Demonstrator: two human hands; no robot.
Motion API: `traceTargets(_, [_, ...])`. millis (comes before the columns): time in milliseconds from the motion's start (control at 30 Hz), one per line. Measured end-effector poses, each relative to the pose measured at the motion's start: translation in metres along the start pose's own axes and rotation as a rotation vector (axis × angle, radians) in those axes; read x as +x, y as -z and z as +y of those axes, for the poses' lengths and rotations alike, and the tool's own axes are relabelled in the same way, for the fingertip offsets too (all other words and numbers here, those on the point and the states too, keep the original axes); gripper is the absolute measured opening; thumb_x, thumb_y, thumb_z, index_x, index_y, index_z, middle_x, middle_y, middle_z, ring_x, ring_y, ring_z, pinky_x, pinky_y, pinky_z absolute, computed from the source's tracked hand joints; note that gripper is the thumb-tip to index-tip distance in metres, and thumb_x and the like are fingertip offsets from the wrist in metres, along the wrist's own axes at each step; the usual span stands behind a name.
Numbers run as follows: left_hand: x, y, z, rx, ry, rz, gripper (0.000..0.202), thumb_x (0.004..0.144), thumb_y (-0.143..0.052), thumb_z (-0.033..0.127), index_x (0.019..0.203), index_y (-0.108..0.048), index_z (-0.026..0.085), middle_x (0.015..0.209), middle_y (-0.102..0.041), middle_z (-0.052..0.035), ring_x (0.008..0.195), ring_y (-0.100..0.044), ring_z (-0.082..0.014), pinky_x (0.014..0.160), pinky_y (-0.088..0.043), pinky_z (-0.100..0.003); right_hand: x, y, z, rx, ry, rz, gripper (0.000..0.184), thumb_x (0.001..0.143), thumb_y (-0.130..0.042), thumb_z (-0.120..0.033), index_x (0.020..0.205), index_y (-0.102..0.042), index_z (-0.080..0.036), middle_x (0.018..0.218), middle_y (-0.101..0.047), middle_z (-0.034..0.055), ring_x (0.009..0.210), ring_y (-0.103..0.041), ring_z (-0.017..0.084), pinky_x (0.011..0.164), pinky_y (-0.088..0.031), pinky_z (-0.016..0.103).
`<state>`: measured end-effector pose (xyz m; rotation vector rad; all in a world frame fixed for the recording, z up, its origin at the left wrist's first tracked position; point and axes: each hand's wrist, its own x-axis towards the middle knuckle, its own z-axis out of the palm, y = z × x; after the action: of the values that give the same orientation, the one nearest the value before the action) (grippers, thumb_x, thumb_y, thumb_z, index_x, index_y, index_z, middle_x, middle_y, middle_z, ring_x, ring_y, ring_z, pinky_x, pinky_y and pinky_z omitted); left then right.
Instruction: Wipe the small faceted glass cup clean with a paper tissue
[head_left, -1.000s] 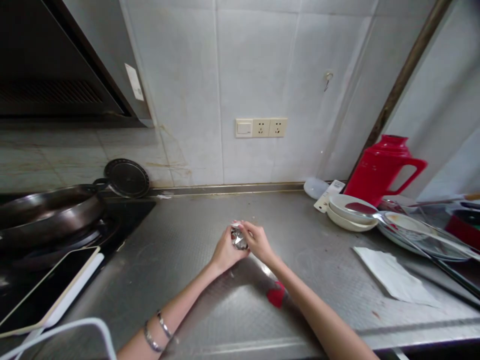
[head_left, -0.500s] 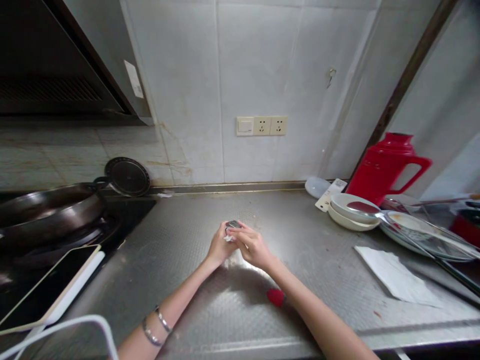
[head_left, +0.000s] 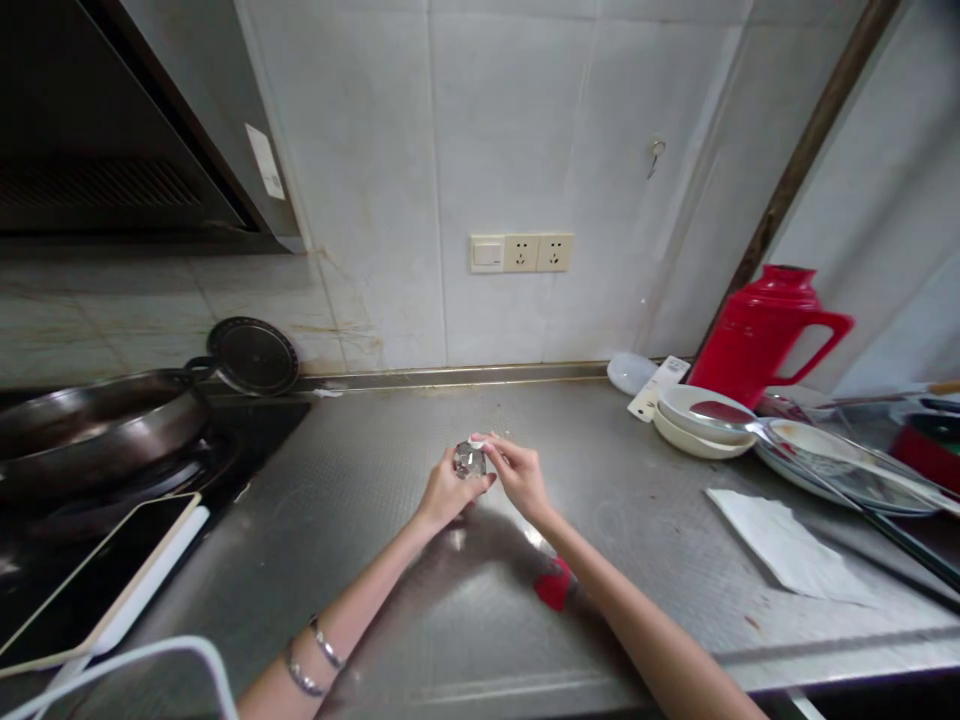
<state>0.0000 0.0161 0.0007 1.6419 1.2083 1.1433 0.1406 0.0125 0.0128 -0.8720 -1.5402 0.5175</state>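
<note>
Both my hands meet over the middle of the steel counter. My left hand and my right hand are closed together on a small shiny silver object, perhaps a ball of foil or a wrapper, held just above the counter. A bit of white shows at its top edge under my right fingertips. Two bracelets circle my left wrist. A small red object lies on the counter under my right forearm.
A dark pan sits on the stove at left, a round lid behind it, a tablet in front. At right stand a red jug, stacked bowls and plates, and a white napkin.
The shiny object has been turned and lifted slightly between my fingers; my right hand has shifted from covering it to pinching its top right. The camera moved a little.
</note>
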Motion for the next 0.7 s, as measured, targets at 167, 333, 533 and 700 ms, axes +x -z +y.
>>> traceTargets(167, [0.001,0.000,-0.003,-0.087,0.036,-0.016,0.052,0.062,-0.075,0.034,0.106,-0.054,0.017,0.084,-0.067,-0.0022,0.068,-0.062,-0.0147,0.058,-0.051,-0.024,-0.004,-0.002,-0.008,0.057,0.080,-0.031,0.024,0.089,-0.052,-0.036,0.095,-0.073,-0.025,0.097,-0.074,0.0023,0.095,-0.068,0.022,0.103,-0.041,0.047])
traceTargets(333, [-0.001,0.001,0.006,-0.168,0.093,0.007,0.054,0.062,-0.074,0.044,0.103,-0.054,0.016,0.081,-0.065,-0.0030,0.063,-0.060,-0.0139,0.045,-0.047,-0.020,-0.006,-0.003,-0.013,0.127,0.016,-0.055,0.027,0.088,-0.052,-0.039,0.089,-0.075,-0.024,0.092,-0.074,0.0030,0.097,-0.067,0.025,0.103,-0.039,0.049])
traceTargets(533, [0.001,0.002,0.008,-0.198,0.120,0.070,0.056,0.057,-0.077,0.042,0.100,-0.053,0.016,0.082,-0.063,-0.0031,0.064,-0.060,-0.0152,0.041,-0.047,-0.020,-0.003,0.002,-0.011,0.224,-0.158,-0.052,0.031,0.079,-0.060,-0.046,0.074,-0.075,-0.019,0.072,-0.073,0.0043,0.087,-0.067,0.026,0.082,-0.049,0.037])
traceTargets(700, [0.001,0.001,-0.003,-0.017,-0.055,0.105,0.066,0.056,-0.079,0.033,0.112,-0.048,0.017,0.089,-0.064,-0.0032,0.075,-0.061,-0.0161,0.065,-0.051,-0.027,0.008,0.006,0.002,0.190,-0.256,0.194,0.036,0.080,-0.058,-0.049,0.080,-0.072,-0.016,0.074,-0.070,0.0039,0.069,-0.061,0.018,0.064,-0.046,0.028])
